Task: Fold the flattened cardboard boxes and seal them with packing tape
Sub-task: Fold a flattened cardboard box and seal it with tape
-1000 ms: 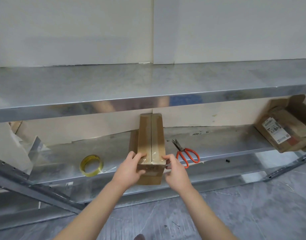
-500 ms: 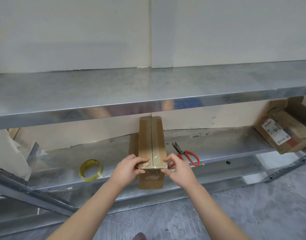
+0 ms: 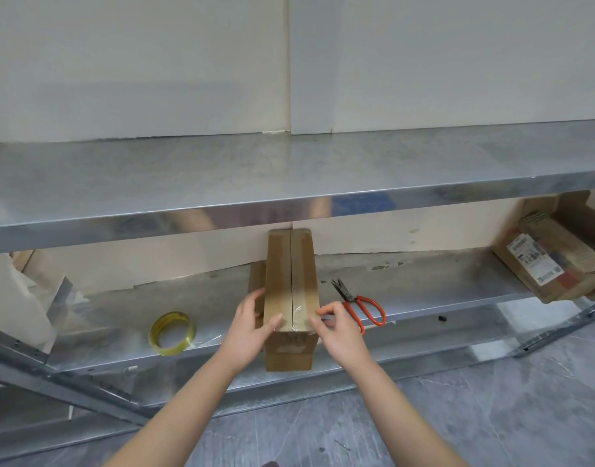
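Observation:
A narrow folded cardboard box [image 3: 291, 274] stands on the lower metal shelf [image 3: 424, 281], its two top flaps meeting at a centre seam under clear tape. My left hand [image 3: 252, 326] grips the box's near left corner, thumb on top and fingers down the left side. My right hand [image 3: 336, 326] is at the near right corner, its thumb and forefinger pinching the tape's edge there. A roll of yellowish packing tape [image 3: 171, 333] lies flat on the shelf to the left. Red-handled scissors [image 3: 360, 303] lie on the shelf just right of the box.
The upper metal shelf [image 3: 289, 183] overhangs the box's far end. A stack of flattened cardboard boxes with a printed label [image 3: 555, 261] sits at the far right of the lower shelf. Diagonal metal braces [image 3: 70, 385] cross at the lower left. Grey floor lies below.
Both hands shifted on the box's near end: the left one slid round to the left side, the right one moved to the right corner edge. The box stayed in place.

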Action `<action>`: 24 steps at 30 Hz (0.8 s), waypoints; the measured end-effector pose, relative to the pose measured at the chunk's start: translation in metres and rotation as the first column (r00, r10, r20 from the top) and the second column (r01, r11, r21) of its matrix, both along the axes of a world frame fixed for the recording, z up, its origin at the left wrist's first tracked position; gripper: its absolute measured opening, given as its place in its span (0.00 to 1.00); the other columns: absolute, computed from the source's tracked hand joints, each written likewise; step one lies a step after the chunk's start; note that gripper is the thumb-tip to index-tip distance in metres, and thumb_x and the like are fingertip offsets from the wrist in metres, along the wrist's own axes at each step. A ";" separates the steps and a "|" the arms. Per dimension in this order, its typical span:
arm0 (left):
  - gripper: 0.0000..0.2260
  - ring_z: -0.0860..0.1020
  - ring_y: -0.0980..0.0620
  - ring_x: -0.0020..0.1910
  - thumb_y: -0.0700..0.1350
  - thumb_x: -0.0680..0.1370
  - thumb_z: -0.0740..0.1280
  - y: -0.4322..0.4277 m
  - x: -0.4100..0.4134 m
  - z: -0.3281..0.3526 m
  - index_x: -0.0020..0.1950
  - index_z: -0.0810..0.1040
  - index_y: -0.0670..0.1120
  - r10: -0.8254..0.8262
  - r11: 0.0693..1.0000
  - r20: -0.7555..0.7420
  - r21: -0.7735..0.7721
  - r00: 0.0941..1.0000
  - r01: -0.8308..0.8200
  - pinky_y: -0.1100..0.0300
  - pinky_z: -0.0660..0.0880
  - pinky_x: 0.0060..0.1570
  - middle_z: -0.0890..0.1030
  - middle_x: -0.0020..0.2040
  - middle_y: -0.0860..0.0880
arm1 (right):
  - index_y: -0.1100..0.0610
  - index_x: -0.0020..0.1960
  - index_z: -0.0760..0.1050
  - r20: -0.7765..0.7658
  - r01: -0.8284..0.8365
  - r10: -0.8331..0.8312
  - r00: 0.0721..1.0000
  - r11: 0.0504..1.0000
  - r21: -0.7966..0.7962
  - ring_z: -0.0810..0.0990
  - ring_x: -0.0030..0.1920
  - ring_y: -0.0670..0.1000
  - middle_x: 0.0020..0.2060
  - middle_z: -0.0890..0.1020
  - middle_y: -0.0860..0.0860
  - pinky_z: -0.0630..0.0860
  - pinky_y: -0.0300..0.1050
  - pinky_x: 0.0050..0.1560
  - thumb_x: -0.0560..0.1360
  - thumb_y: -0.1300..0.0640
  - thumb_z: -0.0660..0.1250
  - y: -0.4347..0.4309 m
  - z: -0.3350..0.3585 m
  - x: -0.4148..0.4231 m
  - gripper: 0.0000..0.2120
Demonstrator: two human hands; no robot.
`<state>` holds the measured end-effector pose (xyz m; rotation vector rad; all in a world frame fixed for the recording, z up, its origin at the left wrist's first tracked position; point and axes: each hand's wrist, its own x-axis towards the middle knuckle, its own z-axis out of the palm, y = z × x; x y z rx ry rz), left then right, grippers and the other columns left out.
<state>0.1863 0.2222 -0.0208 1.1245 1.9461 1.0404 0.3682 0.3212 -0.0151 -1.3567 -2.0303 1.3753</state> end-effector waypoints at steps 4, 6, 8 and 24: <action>0.35 0.70 0.49 0.68 0.50 0.75 0.72 0.008 -0.002 0.005 0.77 0.58 0.49 0.028 0.996 -0.039 -0.084 0.999 -0.031 0.55 0.67 0.67 0.67 0.70 0.48 | 0.45 0.67 0.64 -0.016 0.069 -0.070 0.997 0.995 -0.066 0.78 0.50 0.42 0.52 0.77 0.48 0.71 0.31 0.45 0.75 0.49 0.71 -0.001 0.000 -0.007 0.25; 0.29 0.71 0.49 0.65 0.50 0.75 0.72 0.005 0.001 0.007 0.73 0.66 0.50 0.014 0.992 -0.066 -0.120 0.998 -0.022 0.64 0.65 0.63 0.68 0.65 0.48 | 0.46 0.68 0.68 0.022 0.049 -0.047 0.999 0.994 -0.093 0.78 0.52 0.45 0.54 0.77 0.50 0.74 0.39 0.52 0.73 0.51 0.72 -0.001 -0.005 -0.009 0.26; 0.28 0.69 0.51 0.66 0.49 0.74 0.73 0.001 0.004 0.002 0.71 0.66 0.50 -0.002 0.995 -0.091 -0.103 0.996 -0.008 0.64 0.64 0.65 0.67 0.64 0.50 | 0.45 0.63 0.70 -0.018 0.053 -0.058 0.998 0.982 -0.184 0.78 0.56 0.47 0.59 0.77 0.51 0.77 0.46 0.58 0.70 0.56 0.73 -0.001 -0.007 -0.010 0.24; 0.24 0.79 0.54 0.55 0.47 0.72 0.75 -0.011 0.021 0.009 0.62 0.67 0.50 0.137 0.984 0.259 -0.148 0.956 -0.101 0.52 0.76 0.58 0.76 0.61 0.47 | 0.52 0.58 0.71 -0.036 0.087 -0.105 0.994 0.935 -0.345 0.80 0.52 0.50 0.54 0.80 0.51 0.79 0.51 0.56 0.68 0.62 0.71 -0.012 -0.002 0.011 0.20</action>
